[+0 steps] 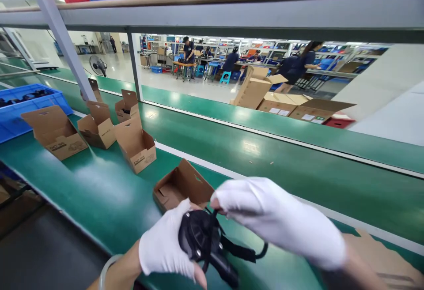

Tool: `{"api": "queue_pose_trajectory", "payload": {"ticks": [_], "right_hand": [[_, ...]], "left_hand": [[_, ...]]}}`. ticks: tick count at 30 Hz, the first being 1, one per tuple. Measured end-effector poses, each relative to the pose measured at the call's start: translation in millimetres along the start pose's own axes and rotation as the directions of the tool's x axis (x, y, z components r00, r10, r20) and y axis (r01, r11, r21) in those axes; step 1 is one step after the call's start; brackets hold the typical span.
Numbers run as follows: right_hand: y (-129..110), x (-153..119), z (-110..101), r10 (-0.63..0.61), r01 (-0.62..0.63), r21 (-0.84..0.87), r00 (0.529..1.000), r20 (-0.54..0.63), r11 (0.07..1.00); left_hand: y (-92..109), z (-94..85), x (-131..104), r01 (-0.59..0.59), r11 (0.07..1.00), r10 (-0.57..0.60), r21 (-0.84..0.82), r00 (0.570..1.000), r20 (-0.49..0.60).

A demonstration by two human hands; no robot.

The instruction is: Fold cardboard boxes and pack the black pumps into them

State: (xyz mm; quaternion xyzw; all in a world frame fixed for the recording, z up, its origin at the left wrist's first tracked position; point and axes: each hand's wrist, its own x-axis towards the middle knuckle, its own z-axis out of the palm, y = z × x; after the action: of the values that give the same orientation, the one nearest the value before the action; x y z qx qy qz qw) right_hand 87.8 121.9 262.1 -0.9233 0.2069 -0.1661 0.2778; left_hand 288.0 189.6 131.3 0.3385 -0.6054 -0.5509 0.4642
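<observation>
My left hand, in a white glove with bare fingertips, is wrapped round the left side of a black device. It has a round body with small screws and a tube-like part pointing down to the right; its exact kind is unclear. My right hand, also gloved and slightly blurred, pinches the black cable above the device. A loop of the cable hangs out to the right below that hand. Just behind the device, an open brown carton rests on the green work surface, partly covered by my hands.
Several open cartons stand at the left, by a blue bin of dark parts. Flat cardboard lies at the lower right. A shelf beam and a slanted post cross above. Co-workers and large boxes are beyond the belt.
</observation>
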Motion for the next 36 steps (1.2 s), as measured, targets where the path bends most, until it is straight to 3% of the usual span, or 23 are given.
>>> {"api": "queue_pose_trajectory", "payload": {"ticks": [3, 5, 8, 11, 13, 16, 18, 20, 21, 23, 26, 28, 32, 36], "right_hand": [[20.5, 31.2, 11.3, -0.015, -0.032, 0.259, 0.984, 0.178, 0.965], [28.1, 33.3, 24.1, 0.026, -0.067, 0.293, 0.99, 0.142, 0.954], [19.1, 19.3, 39.9, 0.043, -0.04, 0.166, 0.999, -0.015, 0.985], [-1.7, 5.0, 46.4, 0.103, -0.1, 0.19, 0.995, -0.006, 0.977], [-10.9, 0.0, 48.2, 0.233, -0.23, 0.15, 0.972, -0.002, 0.961], [-11.0, -8.2, 49.8, 0.386, -0.381, 0.071, 0.92, -0.064, 0.922], [-4.8, -19.2, 48.6, 0.382, -0.376, 0.069, 0.916, -0.126, 0.924], [2.9, -33.5, 45.1, 0.352, -0.344, 0.075, 0.915, -0.196, 0.936], [6.2, -40.2, 43.0, 0.348, -0.339, 0.079, 0.91, -0.227, 0.938], [9.9, -49.1, 39.6, 0.365, -0.352, 0.097, 0.895, -0.255, 0.931], [5.5, -44.3, 39.5, 0.424, -0.418, 0.08, 0.867, -0.262, 0.905], [-2.2, -29.3, 42.3, 0.451, -0.463, 0.015, 0.856, -0.253, 0.886], [-10.5, 15.5, 49.7, 0.482, -0.504, -0.292, 0.863, -0.149, 0.813], [1.4, 60.9, 56.9, 0.472, -0.357, -0.613, 0.881, 0.029, 0.705]], "left_hand": [[5.9, -4.6, -1.4, -0.048, 0.999, 0.051, -0.024, 0.993, 0.105], [8.2, -7.9, -2.6, -0.114, 0.985, 0.119, -0.132, 0.992, 0.03], [9.4, -7.2, -4.9, -0.17, 0.942, 0.134, -0.29, 0.981, -0.14], [9.6, 3.8, -4.2, -0.146, 0.914, 0.074, -0.378, 0.977, -0.199], [8.2, 12.1, -2.4, -0.143, 0.916, 0.051, -0.376, 0.968, -0.246], [3.0, 9.1, -1.3, -0.157, 0.969, 0.098, -0.191, 0.953, -0.287], [-1.9, -9.6, -0.8, -0.237, 0.963, 0.264, 0.128, 0.925, -0.272], [-8.4, -37.6, 3.2, -0.283, 0.82, 0.443, 0.498, 0.865, -0.237], [-12.7, -52.1, 7.4, -0.24, 0.733, 0.481, 0.636, 0.844, -0.236], [-23.5, -75.5, 20.3, -0.076, 0.627, 0.425, 0.775, 0.867, -0.26], [-42.6, -85.5, 42.7, 0.105, 0.557, 0.221, 0.824, 0.937, -0.269], [-52.5, -77.7, 51.6, 0.179, 0.546, 0.167, 0.818, 0.934, -0.316], [-58.8, -57.8, 45.9, 0.238, 0.558, 0.19, 0.795, 0.896, -0.402], [-63.7, -52.6, 31.1, 0.195, 0.581, 0.253, 0.79, 0.88, -0.403]]}}
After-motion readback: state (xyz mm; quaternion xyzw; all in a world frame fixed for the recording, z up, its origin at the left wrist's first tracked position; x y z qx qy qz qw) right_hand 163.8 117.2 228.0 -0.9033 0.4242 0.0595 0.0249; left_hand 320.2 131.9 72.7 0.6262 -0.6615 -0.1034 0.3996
